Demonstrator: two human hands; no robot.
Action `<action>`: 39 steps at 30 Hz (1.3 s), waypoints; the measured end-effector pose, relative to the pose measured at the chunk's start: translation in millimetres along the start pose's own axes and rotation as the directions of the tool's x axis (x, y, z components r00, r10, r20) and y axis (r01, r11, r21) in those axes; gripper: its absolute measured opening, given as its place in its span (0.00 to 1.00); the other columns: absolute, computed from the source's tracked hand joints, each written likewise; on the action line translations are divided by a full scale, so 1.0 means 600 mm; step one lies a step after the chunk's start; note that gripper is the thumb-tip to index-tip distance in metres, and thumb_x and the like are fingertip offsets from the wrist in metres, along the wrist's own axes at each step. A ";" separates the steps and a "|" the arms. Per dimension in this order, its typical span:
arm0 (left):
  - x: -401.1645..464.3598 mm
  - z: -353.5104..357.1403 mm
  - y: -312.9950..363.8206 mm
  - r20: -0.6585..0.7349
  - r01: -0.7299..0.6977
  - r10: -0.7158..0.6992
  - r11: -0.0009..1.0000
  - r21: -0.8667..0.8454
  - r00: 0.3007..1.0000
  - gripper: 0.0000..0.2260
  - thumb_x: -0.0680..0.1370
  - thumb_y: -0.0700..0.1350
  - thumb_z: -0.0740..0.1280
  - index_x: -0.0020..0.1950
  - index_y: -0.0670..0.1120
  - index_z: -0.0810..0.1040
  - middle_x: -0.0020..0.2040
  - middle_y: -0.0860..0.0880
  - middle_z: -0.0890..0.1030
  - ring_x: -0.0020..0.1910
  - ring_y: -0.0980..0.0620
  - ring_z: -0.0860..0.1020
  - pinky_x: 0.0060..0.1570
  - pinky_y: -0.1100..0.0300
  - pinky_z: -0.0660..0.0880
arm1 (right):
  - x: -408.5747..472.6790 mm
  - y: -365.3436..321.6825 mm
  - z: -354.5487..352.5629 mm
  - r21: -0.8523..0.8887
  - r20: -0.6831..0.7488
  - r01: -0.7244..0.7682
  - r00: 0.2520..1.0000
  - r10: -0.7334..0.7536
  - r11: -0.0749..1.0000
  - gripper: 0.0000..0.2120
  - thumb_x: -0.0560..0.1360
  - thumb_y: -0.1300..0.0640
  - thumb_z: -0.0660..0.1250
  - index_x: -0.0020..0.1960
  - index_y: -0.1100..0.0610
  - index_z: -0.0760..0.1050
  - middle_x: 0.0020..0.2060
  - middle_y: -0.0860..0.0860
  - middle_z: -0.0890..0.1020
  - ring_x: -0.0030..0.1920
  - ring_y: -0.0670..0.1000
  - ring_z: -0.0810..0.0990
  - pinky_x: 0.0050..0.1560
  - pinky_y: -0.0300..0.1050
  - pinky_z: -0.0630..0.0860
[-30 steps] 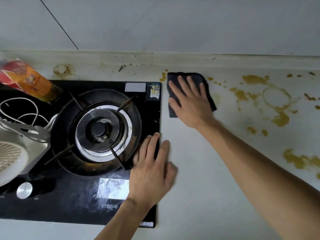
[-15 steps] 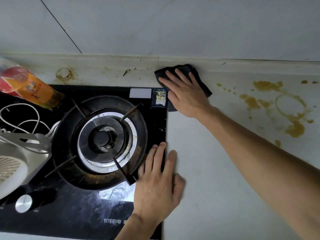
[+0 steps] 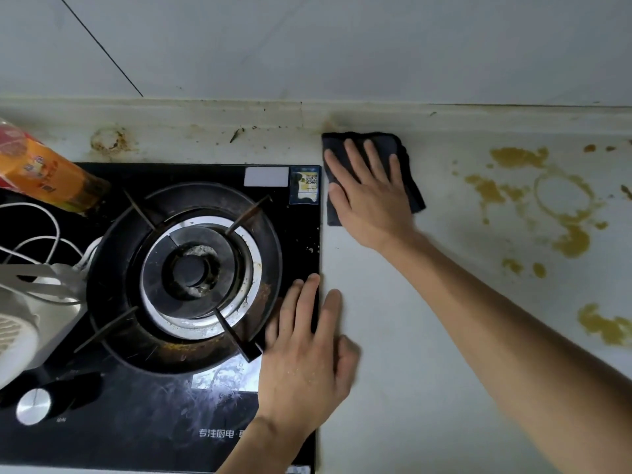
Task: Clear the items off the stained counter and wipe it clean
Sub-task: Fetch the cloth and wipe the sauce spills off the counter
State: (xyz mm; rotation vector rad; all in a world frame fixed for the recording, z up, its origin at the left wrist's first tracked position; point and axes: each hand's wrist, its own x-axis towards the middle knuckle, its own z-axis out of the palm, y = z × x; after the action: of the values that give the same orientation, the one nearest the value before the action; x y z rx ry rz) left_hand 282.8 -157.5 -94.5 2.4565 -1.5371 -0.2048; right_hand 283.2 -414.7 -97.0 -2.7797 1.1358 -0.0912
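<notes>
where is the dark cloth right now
In the head view the dark cloth lies flat on the counter under the right hand, against the back ledge and just right of the black gas stove's far corner.

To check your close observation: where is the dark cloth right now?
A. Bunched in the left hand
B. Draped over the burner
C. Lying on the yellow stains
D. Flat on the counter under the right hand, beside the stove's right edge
D: the right hand presses the dark cloth flat on the counter, just right of the stove.
</notes>
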 end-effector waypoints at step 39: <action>0.002 -0.011 0.006 0.004 0.004 -0.004 1.000 0.020 1.000 0.27 0.74 0.51 0.67 0.74 0.48 0.75 0.80 0.44 0.68 0.81 0.41 0.65 0.69 0.43 0.68 | -0.042 0.104 -0.019 -0.029 -0.009 -0.152 0.988 0.152 0.988 0.31 0.82 0.38 0.50 0.83 0.44 0.55 0.83 0.51 0.56 0.83 0.56 0.53 0.81 0.63 0.49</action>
State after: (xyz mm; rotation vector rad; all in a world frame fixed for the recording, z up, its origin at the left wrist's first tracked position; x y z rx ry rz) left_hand 281.5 -159.1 -86.9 2.4766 -1.5431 -0.1957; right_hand 220.5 -442.5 -95.1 -2.7083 1.3567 -0.0684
